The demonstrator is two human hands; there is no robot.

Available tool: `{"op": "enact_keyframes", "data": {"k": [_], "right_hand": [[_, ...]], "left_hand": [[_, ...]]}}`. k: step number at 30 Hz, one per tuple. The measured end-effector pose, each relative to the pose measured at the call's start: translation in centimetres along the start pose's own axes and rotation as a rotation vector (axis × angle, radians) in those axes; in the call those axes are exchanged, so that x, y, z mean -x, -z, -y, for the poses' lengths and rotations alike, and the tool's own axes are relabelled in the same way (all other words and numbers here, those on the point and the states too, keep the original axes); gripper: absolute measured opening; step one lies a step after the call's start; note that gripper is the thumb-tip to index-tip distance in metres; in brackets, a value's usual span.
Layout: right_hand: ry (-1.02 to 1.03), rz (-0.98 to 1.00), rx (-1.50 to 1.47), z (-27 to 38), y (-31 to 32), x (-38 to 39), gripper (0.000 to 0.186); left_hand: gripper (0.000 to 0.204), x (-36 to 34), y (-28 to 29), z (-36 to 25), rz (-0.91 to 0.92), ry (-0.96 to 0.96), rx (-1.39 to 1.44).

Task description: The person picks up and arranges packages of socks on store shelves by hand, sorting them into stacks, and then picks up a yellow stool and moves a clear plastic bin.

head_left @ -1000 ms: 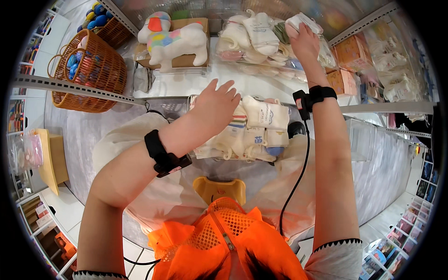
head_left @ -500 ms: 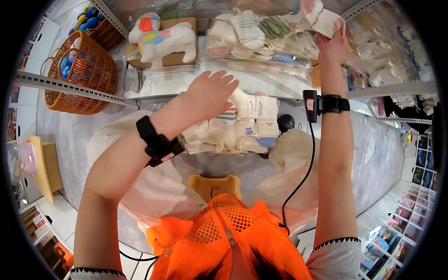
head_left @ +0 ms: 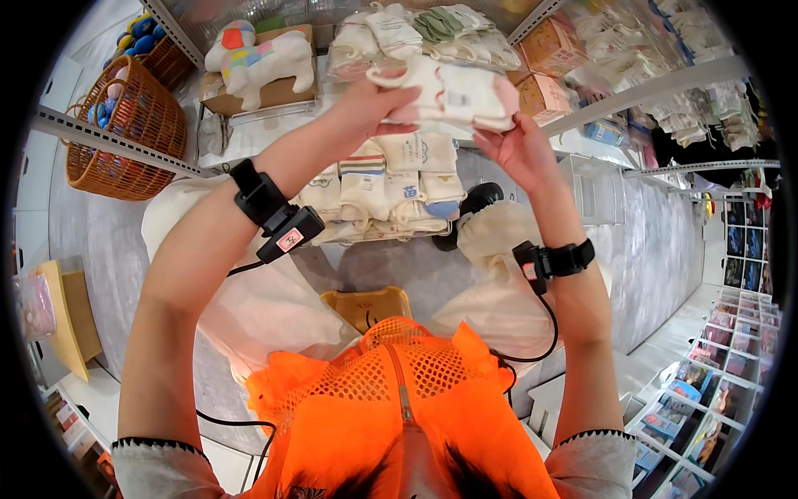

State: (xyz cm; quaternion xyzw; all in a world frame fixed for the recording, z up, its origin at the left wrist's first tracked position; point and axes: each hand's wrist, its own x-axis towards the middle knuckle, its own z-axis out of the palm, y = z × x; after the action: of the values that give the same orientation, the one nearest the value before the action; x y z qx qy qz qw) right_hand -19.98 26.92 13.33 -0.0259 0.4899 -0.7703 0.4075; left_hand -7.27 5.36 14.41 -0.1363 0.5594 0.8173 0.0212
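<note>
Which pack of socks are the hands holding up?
The white sock bundle gripped between the left hand and right hand; the other socks lie on shelves.

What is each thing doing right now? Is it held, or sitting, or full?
Sock pack: held up in both hands.
Left hand: fingers closed on the pack.
Right hand: gripping the pack's other end.
Socks: lying stacked on the lower shelf.
Basket: upright, holding balls.
Toy animal: standing on a box.
</note>
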Motion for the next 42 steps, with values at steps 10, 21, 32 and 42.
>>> {"op": "enact_keyframes", "data": {"k": [10,21,32,42], "right_hand": [[-0.280,-0.176,0.270,-8.0,5.9,-0.3,0.041],[-0.226,-0.094,-0.016,-8.4,5.5,0.2,0.042],[-0.086,-0.171,0.396,-9.6,0.1,1.3,0.057],[-0.179,-0.013,0.598,-7.9,0.6,1.9,0.048]], "left_hand": [[0.033,0.8,-0.2,8.9,-0.053,0.532,-0.018],[0.032,-0.8,2.2,11.9,-0.111,0.386,0.081],[0.038,-1.7,0.6,5.3,0.098,0.274,-0.210],[0.052,-0.3,-0.2,7.1,0.157,0.367,-0.535]]}}
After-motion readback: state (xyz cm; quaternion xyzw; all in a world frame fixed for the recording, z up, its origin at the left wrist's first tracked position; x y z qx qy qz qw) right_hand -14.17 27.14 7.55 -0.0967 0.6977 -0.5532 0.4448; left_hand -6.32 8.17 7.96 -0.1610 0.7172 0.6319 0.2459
